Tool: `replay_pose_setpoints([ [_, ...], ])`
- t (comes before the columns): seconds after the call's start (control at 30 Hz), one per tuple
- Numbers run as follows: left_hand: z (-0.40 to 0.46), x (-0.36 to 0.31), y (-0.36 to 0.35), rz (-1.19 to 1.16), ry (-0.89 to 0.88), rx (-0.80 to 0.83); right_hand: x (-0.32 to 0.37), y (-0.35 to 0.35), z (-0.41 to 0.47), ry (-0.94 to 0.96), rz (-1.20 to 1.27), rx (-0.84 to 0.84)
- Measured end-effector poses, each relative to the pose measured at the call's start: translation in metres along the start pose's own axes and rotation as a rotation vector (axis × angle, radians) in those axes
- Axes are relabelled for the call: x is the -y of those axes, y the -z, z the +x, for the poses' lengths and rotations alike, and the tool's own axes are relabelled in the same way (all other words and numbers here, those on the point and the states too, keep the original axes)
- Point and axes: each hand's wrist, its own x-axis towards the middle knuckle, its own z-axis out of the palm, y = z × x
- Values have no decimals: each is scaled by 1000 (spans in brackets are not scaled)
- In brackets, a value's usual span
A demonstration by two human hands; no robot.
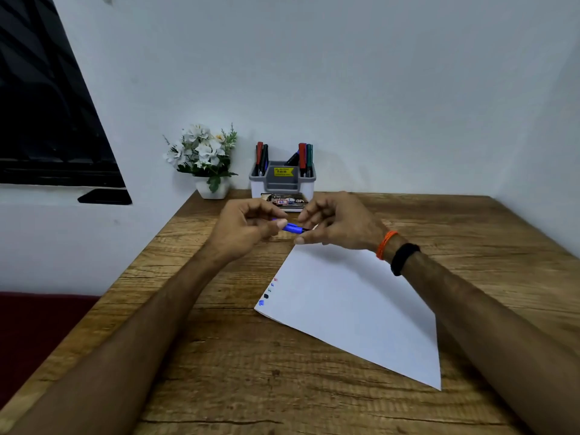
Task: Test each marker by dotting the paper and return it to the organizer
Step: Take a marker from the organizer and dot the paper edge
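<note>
A blue marker [292, 228] is held level above the wooden table [238, 356], just beyond the far corner of the white paper [354, 309]. My left hand [244, 229] grips its blue cap end, and my right hand [335, 224] pinches the barrel end. Several small colour dots [266, 295] run along the paper's left edge. The grey and white organizer [282, 182] stands at the back by the wall, with red, black and green markers [303, 160] upright in its side slots.
A white pot of artificial flowers [207, 161] stands left of the organizer. A dark window [47, 120] fills the left wall, with a dark red seat [31, 334] below the table's left edge. My right wrist wears an orange thread and a black band [401, 257].
</note>
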Motion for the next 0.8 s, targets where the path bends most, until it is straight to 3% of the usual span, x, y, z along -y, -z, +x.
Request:
replay_pose_setpoints([
  [0.17, 4, 2, 13, 22, 36, -50, -9, 19, -2, -13, 68, 17],
  [0.4, 0, 1, 2, 11, 97, 104, -13, 7, -3, -100, 608, -132],
  [0.57, -3, 2, -8, 78, 35, 205, -15, -5, -3, -83, 611, -142],
  [0.8, -6, 3, -17, 168, -60, 219, -14, -15, -6, 19, 510, -42],
])
